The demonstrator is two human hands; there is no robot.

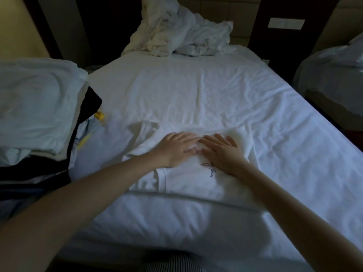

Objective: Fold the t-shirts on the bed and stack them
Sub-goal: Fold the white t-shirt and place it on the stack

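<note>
Two hands (177, 149) (223, 153), one white t-shirt (188, 179), two beds (196, 85) (326, 73).

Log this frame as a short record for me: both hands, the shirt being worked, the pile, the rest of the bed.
left hand: flat, pressing the white t-shirt
right hand: flat on it, beside the left
white t-shirt: spread on the bed, dark script print showing
pile of clothes: left of the shirt, light and dark garments
crumpled bedding: far end of the bed

Bare forearms (110, 179), finely striped dark-and-white garment (174, 265) below.
</note>
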